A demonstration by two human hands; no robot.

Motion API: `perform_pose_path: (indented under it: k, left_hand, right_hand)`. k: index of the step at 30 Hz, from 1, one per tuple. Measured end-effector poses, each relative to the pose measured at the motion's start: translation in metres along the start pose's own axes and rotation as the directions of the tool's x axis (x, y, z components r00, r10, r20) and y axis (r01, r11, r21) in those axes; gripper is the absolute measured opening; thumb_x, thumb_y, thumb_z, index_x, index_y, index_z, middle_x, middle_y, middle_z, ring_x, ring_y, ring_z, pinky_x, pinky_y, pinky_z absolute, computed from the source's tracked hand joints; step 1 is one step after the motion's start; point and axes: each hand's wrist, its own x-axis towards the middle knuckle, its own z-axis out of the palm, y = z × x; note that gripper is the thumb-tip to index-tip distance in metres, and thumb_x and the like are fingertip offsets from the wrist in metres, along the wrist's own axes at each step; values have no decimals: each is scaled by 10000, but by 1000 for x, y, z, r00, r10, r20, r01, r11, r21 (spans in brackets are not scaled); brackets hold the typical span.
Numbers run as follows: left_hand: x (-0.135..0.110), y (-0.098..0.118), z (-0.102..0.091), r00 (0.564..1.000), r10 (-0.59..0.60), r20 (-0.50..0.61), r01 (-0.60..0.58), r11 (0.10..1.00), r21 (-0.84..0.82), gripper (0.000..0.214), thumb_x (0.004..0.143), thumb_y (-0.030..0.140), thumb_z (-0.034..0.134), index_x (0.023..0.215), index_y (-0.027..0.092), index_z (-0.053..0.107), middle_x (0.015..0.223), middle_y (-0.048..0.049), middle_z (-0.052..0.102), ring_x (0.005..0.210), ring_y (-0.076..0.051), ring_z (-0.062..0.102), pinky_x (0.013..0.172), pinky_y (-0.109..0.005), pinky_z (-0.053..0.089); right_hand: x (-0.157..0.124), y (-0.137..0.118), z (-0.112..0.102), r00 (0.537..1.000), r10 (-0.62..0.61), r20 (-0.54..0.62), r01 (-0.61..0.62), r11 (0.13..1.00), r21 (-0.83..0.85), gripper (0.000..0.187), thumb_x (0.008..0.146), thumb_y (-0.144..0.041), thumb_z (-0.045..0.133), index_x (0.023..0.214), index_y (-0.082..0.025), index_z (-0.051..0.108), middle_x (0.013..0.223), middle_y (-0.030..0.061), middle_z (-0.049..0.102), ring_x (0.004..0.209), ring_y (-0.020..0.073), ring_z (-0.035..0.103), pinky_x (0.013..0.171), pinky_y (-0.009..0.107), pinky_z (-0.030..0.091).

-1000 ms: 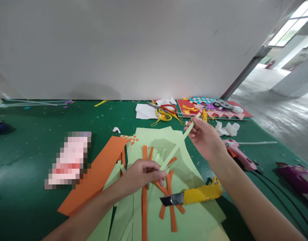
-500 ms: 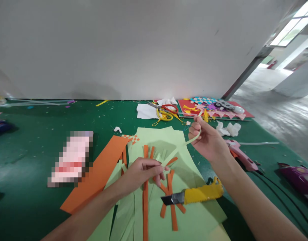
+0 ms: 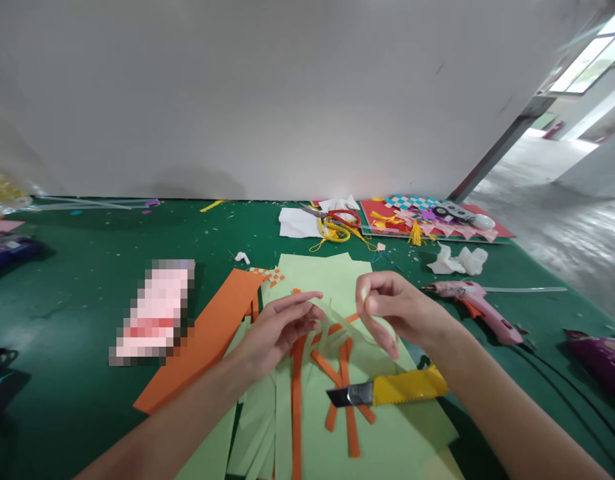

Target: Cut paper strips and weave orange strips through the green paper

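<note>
A pale wall (image 3: 237,100) is rising behind a green table (image 3: 77,300), its right edge slanting past bright floor (image 3: 532,193). Light-green sheets (image 3: 392,430) are covering the middle. The right hand (image 3: 397,310), lower than half a second ago, is pinching thumb to finger; the left hand (image 3: 280,330) is now spreading its fingers, apparently holding nothing, a gap separating the two. A yellow cutter (image 3: 407,387) is lying near the right forearm (image 3: 487,380). A narrow green strip (image 3: 340,315) is trailing from the pinch above the sheets.
</note>
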Motion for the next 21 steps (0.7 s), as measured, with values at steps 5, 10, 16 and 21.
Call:
perform_pose_path:
  k: [5, 10, 16, 21]
  left_hand:
    - [-1, 1, 1, 1000, 23, 17, -22, 1000, -17, 229, 803, 196, 620, 999, 135, 722, 783, -54, 705, 766, -125, 637, 754, -214, 498]
    - [1, -4, 2, 996, 84, -1, -83, 991, 103, 213, 806, 299, 653, 953, 168, 734, 917, -55, 712, 769, -126, 633, 772, -241, 497]
    - [-3, -8, 8, 993, 107, -44, -80, 912, 403, 282, 796, 314, 652, 1033, 176, 715, 950, -54, 729, 853, -184, 658, 821, -295, 496]
    - [-3, -8, 8, 994, 95, -45, -66, 896, 439, 378, 802, 310, 636, 1152, 169, 651, 923, -55, 737, 838, -190, 668, 794, -294, 493]
  right_hand:
    - [7, 2, 2, 991, 135, -5, -132, 954, -270, 176, 782, -318, 652, 755, -152, 601, 507, -26, 618, 322, 52, 462, 354, 166, 295]
    - [12, 6, 5, 985, 145, -98, -172, 903, -394, 203, 794, -349, 630, 757, -150, 619, 502, -40, 585, 354, 41, 411, 386, 171, 323]
    - [14, 12, 7, 979, 109, -172, -181, 852, -491, 190, 806, -365, 613, 815, -177, 587, 537, -34, 606, 377, 56, 423, 403, 182, 338]
    - [17, 18, 8, 974, 99, -206, -197, 821, -536, 150, 816, -341, 584, 828, -197, 544, 531, -46, 606, 372, 63, 435, 398, 180, 333]
